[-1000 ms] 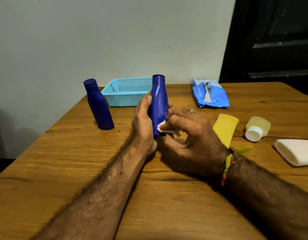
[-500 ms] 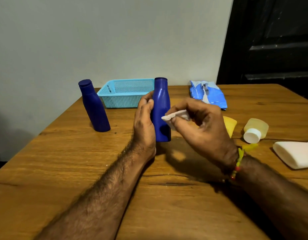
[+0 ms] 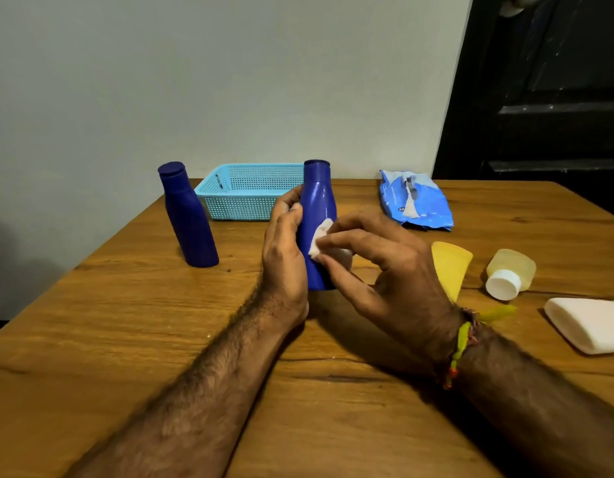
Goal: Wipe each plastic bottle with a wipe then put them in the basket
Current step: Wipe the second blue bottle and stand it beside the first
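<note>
Standing on the bench (image 3: 126, 339) near the basket (image 3: 243, 198), the bottle (image 3: 317, 208) is smooth, hard plastic and looks light, so it could slip or tip over. The left hand (image 3: 285, 250) has its grip curled round the bottle's side, low down, a good spot to hold. The right hand (image 3: 385, 270) has a narrow grip that pinches the soft wipe (image 3: 319, 239) against the bottle's front.

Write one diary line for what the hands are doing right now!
step: wiping | left hand: holds blue bottle upright | right hand: presses wipe on it | basket: no bottles seen
</note>
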